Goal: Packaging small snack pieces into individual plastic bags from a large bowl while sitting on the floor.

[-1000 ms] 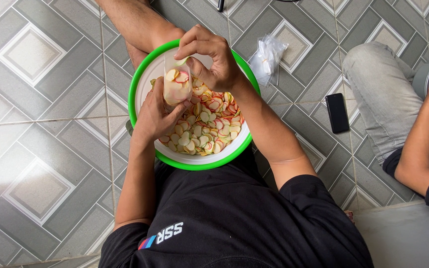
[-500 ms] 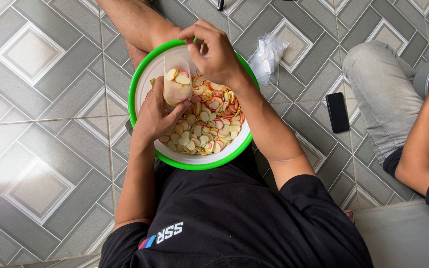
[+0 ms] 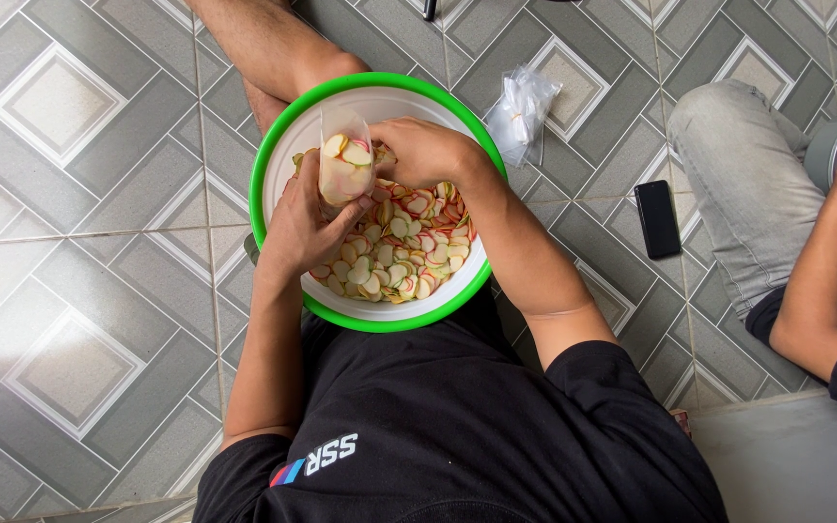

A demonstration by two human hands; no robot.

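A white basin with a green rim (image 3: 273,155) rests between my legs on the tiled floor. It is full of round cream and pink-edged chips (image 3: 399,252). My left hand (image 3: 302,228) grips a small clear plastic bag (image 3: 343,165) holding upright a partial fill of the same chips. My right hand (image 3: 428,150) hovers over the basin beside the bag's mouth, fingers curled on a few chips.
A stack of empty clear plastic bags (image 3: 520,111) lies on the tiles beyond the basin. A black phone (image 3: 657,219) lies at the right. Another person (image 3: 806,242) sits at the right edge, hands at a grey container (image 3: 830,145).
My right hand has come down from the far rim toward the bag's mouth. The bag in my left hand stays upright and holds more chips.
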